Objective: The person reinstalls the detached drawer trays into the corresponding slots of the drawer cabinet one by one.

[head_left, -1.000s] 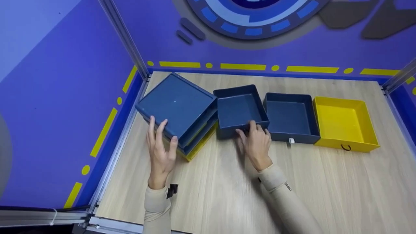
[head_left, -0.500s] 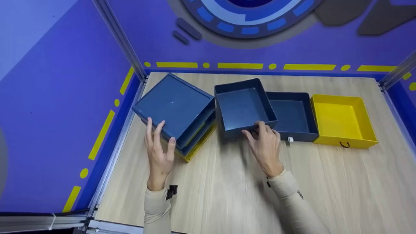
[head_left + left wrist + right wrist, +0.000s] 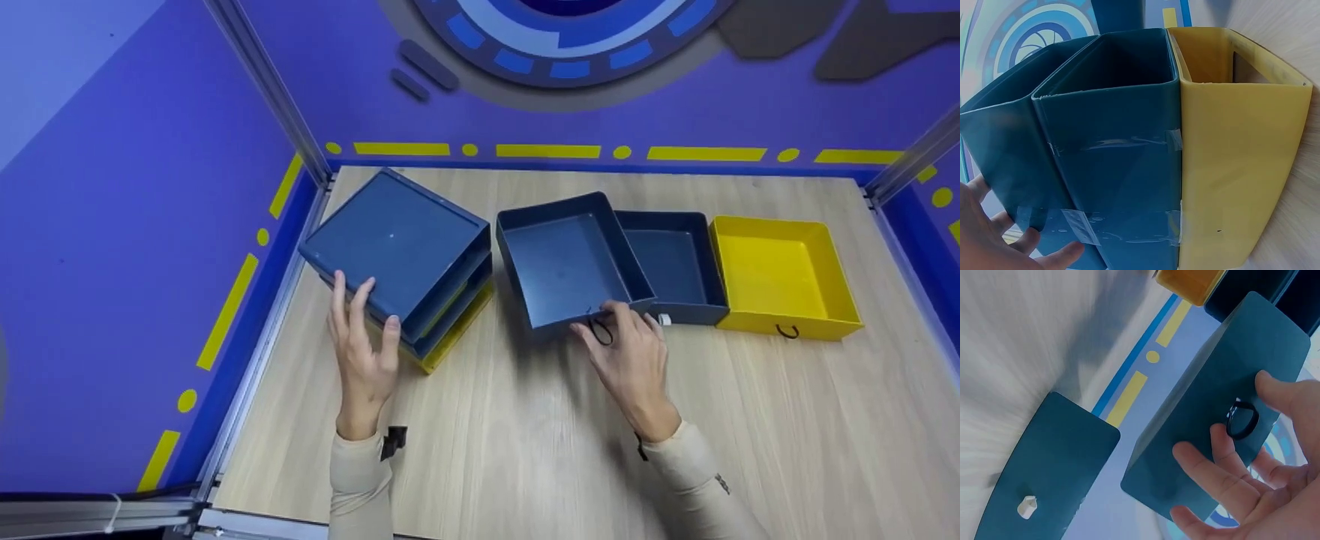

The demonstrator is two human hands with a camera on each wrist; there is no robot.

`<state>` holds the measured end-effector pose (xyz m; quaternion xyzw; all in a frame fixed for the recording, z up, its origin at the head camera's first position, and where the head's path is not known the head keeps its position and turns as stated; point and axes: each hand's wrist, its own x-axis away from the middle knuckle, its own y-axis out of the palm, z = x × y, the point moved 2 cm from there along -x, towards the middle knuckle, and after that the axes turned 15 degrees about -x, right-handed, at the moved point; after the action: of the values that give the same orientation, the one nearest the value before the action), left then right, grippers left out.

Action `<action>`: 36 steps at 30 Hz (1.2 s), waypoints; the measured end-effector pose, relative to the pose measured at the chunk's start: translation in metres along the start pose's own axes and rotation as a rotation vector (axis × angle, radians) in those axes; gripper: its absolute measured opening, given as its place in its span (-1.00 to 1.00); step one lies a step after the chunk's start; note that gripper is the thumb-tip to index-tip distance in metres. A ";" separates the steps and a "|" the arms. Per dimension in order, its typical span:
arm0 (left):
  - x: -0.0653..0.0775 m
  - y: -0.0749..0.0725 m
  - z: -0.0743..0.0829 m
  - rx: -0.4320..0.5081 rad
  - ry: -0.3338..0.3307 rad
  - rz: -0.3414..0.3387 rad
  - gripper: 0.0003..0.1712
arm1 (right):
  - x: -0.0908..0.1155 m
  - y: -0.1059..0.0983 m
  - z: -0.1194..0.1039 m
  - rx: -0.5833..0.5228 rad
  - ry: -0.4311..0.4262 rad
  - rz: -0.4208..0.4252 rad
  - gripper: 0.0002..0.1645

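A three-tier cabinet (image 3: 394,240) stands turned at an angle on the left, two dark blue shells above a yellow one. Clear tape joins the shells in the left wrist view. My left hand (image 3: 364,360) rests its spread fingertips on the top shell's near side. My right hand (image 3: 630,367) pinches the front wall of a dark blue drawer (image 3: 570,270) beside its black loop handle (image 3: 1243,421). This drawer is raised and tilted, and its right corner overlaps the neighbouring dark blue drawer (image 3: 671,262) in the head view.
A yellow drawer (image 3: 772,277) with a dark loop sits at the far right, against the second blue drawer. That blue drawer has a white knob (image 3: 1027,507). Purple panels (image 3: 150,225) enclose the wooden tabletop (image 3: 510,450) at the left and back.
My right hand has lifted the dark blue drawer and drawn it right and nearer, away from the cabinet and partly over the middle drawer. My left hand stays at the cabinet.
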<state>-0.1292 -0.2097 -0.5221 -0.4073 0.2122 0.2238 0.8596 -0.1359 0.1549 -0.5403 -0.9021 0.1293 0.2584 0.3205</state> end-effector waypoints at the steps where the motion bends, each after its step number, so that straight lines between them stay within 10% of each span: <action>1: 0.000 0.000 0.000 0.003 0.003 0.002 -0.35 | 0.002 -0.001 0.000 -0.005 -0.009 0.000 -0.38; 36: -0.002 0.001 0.000 0.015 0.003 0.022 -0.35 | 0.047 -0.041 -0.046 -0.038 -0.132 -0.058 -0.36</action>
<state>-0.1310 -0.2092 -0.5215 -0.3988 0.2199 0.2311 0.8598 -0.0628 0.1534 -0.5139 -0.8924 0.0767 0.3103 0.3185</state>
